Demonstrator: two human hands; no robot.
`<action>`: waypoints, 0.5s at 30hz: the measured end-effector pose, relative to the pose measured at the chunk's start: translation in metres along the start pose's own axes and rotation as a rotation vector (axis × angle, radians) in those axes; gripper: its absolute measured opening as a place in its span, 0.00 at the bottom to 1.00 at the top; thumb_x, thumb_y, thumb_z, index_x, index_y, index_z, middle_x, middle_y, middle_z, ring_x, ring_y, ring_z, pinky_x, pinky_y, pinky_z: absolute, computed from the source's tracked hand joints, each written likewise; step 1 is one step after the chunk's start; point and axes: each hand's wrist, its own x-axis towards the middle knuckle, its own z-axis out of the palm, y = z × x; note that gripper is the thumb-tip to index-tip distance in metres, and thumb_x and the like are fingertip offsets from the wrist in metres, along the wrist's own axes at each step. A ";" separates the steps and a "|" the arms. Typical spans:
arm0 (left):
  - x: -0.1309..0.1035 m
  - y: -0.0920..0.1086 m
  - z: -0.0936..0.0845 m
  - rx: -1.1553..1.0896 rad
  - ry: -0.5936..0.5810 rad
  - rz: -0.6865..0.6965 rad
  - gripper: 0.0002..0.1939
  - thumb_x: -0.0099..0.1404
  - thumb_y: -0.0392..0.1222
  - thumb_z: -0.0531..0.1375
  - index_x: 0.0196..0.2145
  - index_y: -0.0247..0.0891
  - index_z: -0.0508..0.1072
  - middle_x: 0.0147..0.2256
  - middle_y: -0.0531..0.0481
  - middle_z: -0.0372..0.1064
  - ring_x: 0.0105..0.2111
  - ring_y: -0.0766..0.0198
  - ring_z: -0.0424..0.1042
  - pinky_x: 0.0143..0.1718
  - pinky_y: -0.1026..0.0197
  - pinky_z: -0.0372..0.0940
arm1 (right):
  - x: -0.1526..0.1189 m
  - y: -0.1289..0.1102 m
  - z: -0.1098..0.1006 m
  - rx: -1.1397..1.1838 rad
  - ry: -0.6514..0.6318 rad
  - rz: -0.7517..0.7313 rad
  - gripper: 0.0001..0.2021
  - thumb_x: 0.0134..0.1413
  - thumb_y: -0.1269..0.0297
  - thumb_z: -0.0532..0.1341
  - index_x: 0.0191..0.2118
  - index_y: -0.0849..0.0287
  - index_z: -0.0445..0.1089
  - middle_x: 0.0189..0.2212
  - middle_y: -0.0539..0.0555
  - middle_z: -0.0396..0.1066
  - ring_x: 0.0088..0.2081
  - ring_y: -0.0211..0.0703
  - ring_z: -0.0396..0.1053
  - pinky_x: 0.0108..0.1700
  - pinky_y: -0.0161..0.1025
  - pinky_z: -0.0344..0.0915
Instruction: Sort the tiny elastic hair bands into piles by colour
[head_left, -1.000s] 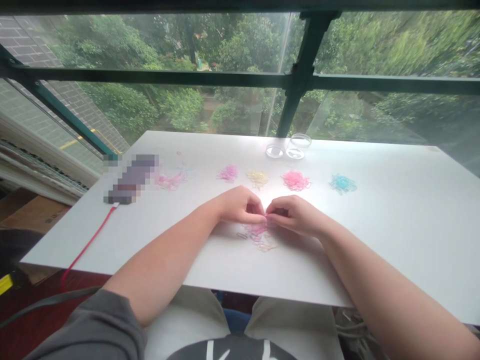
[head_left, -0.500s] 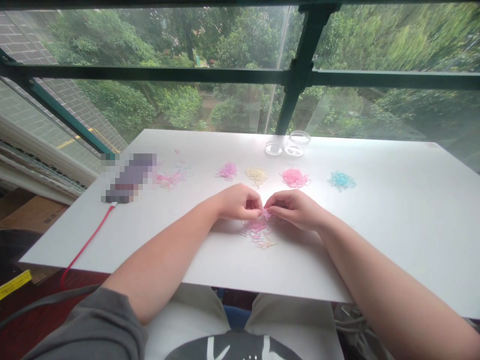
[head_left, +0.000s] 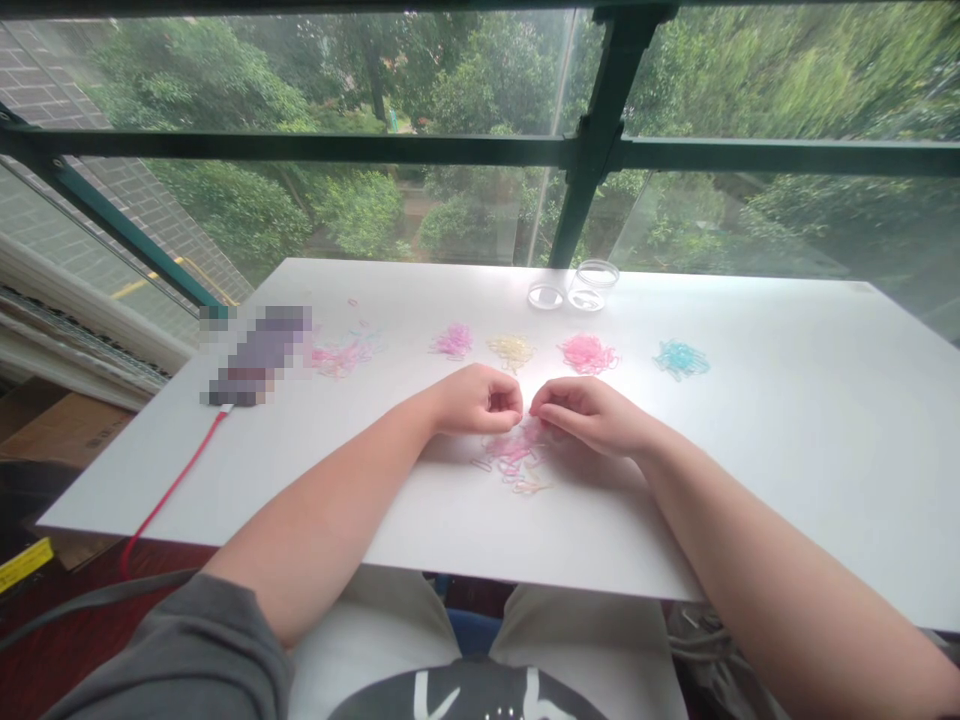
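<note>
"Pink mostly, in that loose heap of bands (head_left: 510,458) under the fingers?"

"Yes, from the head view: it lies on the white table (head_left: 795,440), just below and between the two hands, with a few yellowish strands at its near edge."

"And the left hand (head_left: 478,402)?"

"Curled, thumb and fingertips close together. I can't tell whether anything is pinched there."

"The right hand (head_left: 589,412)?"

"Thumb and forefinger reach toward the left hand, a small gap between the two hands. Pale pink strands show right under its fingertips; whether it grips one, I can't tell."

"What's beyond?"

"A row: purple pile (head_left: 453,341), pale yellow pile (head_left: 511,350), bright pink pile (head_left: 589,354), blue pile (head_left: 681,357). Behind them, a clear round jar (head_left: 598,283) beside a clear disc (head_left: 545,296)."

"Far left?"

"A scattered pink heap (head_left: 341,356) near a pixelated object (head_left: 262,350) with a red cable (head_left: 176,482)."
</note>
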 end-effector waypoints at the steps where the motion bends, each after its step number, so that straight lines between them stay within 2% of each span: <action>1: 0.000 0.000 0.000 -0.006 0.002 0.005 0.04 0.52 0.36 0.58 0.25 0.33 0.71 0.21 0.54 0.65 0.22 0.73 0.61 0.23 0.70 0.56 | 0.000 0.000 0.000 -0.015 -0.012 -0.010 0.09 0.53 0.62 0.57 0.35 0.61 0.69 0.24 0.51 0.69 0.25 0.37 0.65 0.27 0.34 0.61; 5: 0.000 0.001 -0.002 -0.029 0.005 0.014 0.05 0.53 0.37 0.58 0.26 0.32 0.70 0.21 0.54 0.64 0.21 0.73 0.60 0.23 0.70 0.56 | -0.001 -0.002 0.000 -0.162 -0.022 -0.054 0.09 0.49 0.63 0.60 0.36 0.61 0.70 0.22 0.49 0.67 0.24 0.36 0.63 0.26 0.33 0.59; 12: -0.001 0.001 -0.008 0.020 -0.007 -0.004 0.03 0.51 0.35 0.56 0.22 0.33 0.66 0.20 0.55 0.60 0.21 0.73 0.58 0.23 0.69 0.54 | 0.001 0.000 -0.006 -0.384 0.104 -0.098 0.07 0.50 0.69 0.56 0.31 0.59 0.73 0.29 0.53 0.72 0.28 0.39 0.66 0.32 0.35 0.61; 15: -0.002 0.002 -0.007 0.085 -0.024 -0.012 0.03 0.50 0.35 0.57 0.22 0.33 0.67 0.19 0.55 0.61 0.21 0.73 0.59 0.22 0.70 0.53 | -0.002 -0.001 -0.010 -0.432 0.065 -0.053 0.06 0.48 0.67 0.58 0.29 0.59 0.73 0.25 0.52 0.72 0.25 0.38 0.64 0.29 0.35 0.59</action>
